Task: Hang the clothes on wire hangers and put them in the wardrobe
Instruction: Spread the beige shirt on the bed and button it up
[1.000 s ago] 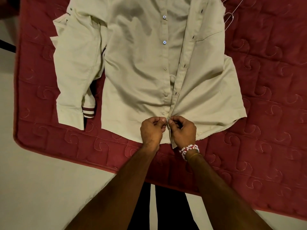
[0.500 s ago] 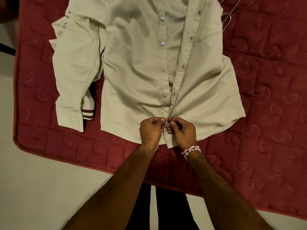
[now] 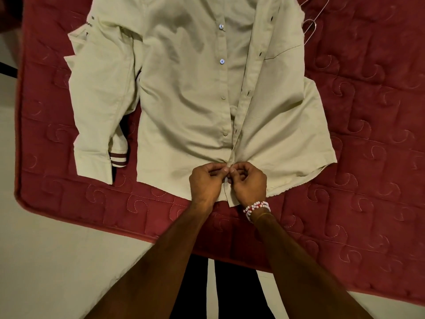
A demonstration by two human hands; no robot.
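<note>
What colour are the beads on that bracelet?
Red and white; the bracelet shows best in the head view.

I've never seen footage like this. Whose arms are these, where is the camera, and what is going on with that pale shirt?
No machine here: a person wears a camera on the head, looking down at their own arms. A cream long-sleeved button shirt lies spread on a red quilted mattress. The left hand and the right hand, above a red-and-white bead bracelet, pinch the shirt's two front edges together near the hem, apparently at the lowest button. Buttons higher up look undone. A thin wire hanger pokes out beside the shirt, top right. A dark-striped cuff shows under the sleeve.
</note>
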